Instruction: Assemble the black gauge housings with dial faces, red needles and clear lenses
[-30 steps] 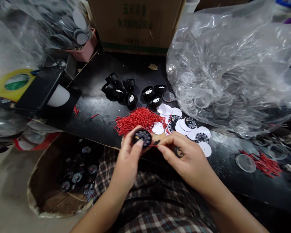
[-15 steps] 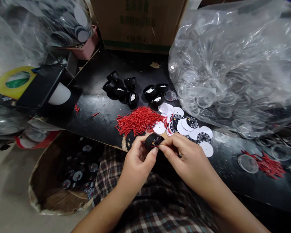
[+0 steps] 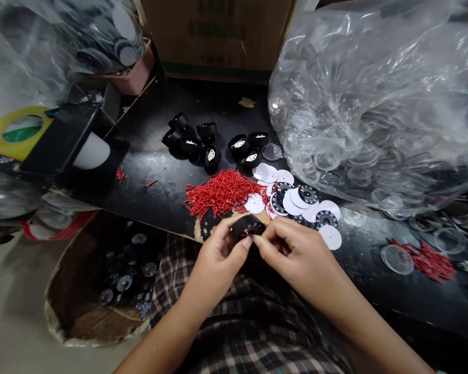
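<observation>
My left hand (image 3: 214,259) grips a small round black dial housing (image 3: 248,227) just above my lap, fingers curled round its rim. My right hand (image 3: 296,254) meets it from the right, thumb and forefinger pinched at the dial's face; a red needle was between them a moment ago and is hidden now. Right behind the hands lies a heap of red needles (image 3: 222,191). Beside it are several round printed dial faces (image 3: 296,200), some white side up. Farther back stand several empty black housings (image 3: 210,145).
A big clear bag of transparent lenses (image 3: 374,104) fills the right side. A cardboard box (image 3: 218,36) stands at the back. At lower left an open carton (image 3: 101,280) holds finished dials. More red needles (image 3: 429,259) and a loose lens (image 3: 397,258) lie right.
The dial has turned from face-up to tilted and edge-on in my left hand. My right hand brought the red needle onto its face; both hands shifted slightly right.
</observation>
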`<state>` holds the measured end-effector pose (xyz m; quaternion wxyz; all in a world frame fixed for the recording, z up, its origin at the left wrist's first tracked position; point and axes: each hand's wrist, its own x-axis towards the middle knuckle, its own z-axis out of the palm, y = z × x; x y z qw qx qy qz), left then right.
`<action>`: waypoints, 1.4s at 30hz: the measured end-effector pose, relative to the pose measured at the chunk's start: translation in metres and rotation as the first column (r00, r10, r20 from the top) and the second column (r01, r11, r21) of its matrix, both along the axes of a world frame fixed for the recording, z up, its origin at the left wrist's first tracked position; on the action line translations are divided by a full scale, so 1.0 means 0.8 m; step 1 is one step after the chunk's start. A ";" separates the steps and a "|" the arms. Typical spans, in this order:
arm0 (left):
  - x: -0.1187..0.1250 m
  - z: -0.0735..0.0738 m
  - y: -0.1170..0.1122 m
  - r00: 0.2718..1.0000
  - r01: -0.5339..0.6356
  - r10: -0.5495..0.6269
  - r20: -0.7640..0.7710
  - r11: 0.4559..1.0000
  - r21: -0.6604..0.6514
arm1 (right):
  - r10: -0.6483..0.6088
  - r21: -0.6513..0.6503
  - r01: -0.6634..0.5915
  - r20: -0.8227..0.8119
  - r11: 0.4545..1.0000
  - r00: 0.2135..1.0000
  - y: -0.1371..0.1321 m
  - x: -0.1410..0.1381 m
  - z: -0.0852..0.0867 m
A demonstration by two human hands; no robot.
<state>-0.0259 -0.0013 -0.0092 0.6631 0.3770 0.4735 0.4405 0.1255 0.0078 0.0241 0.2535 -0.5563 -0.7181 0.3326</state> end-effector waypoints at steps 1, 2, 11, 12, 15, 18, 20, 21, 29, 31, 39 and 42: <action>0.000 0.000 0.002 0.997 0.004 0.001 0.079 0.998 -0.059 | 0.015 0.034 -0.015 0.003 0.999 1.000 0.002 0.002 0.001; 0.000 0.000 0.003 0.990 0.009 0.007 0.142 0.994 -0.110 | 0.026 0.074 -0.027 0.019 0.997 0.999 0.004 0.003 0.001; 0.006 -0.004 -0.002 0.996 -0.031 0.048 0.078 0.979 -0.203 | 0.042 0.336 -0.146 0.299 0.931 0.953 0.015 -0.005 -0.006; 0.009 -0.004 -0.003 0.992 -0.062 0.087 0.088 0.965 -0.254 | 0.018 0.349 -0.124 0.293 0.929 0.956 0.015 -0.008 -0.005; 0.018 -0.004 -0.004 0.971 -0.151 0.211 0.108 0.902 -0.403 | -0.070 0.315 -0.007 0.232 0.949 0.970 0.017 -0.013 0.000; 0.020 -0.012 -0.003 0.983 -0.172 0.181 0.004 0.939 -0.298 | -0.078 0.154 0.057 0.139 0.986 0.987 0.022 -0.005 0.007; 0.018 -0.020 -0.001 0.993 -0.114 0.107 -0.048 0.977 -0.178 | 0.005 0.041 -0.008 0.062 0.999 0.998 0.033 0.014 0.009; 0.017 -0.024 0.000 0.996 -0.083 0.078 -0.038 0.986 -0.147 | 0.015 0.028 -0.016 0.048 0.999 0.999 0.041 0.028 0.008; 0.017 -0.031 0.009 0.999 -0.016 0.019 0.032 0.994 -0.104 | -0.439 0.325 0.316 0.444 0.891 0.781 0.129 0.140 -0.035; 0.019 -0.028 0.011 0.997 -0.037 0.044 0.057 0.992 -0.121 | -0.430 0.345 0.293 0.442 0.892 0.787 0.134 0.149 -0.040; 0.025 -0.007 0.019 0.926 -0.044 0.173 0.335 0.932 -0.361 | -0.307 0.454 0.176 0.233 0.873 0.923 0.074 0.104 -0.019; 0.025 -0.002 0.021 0.875 0.034 0.192 0.444 0.891 -0.453 | -0.023 0.431 -0.048 0.159 0.901 0.987 0.034 0.055 -0.016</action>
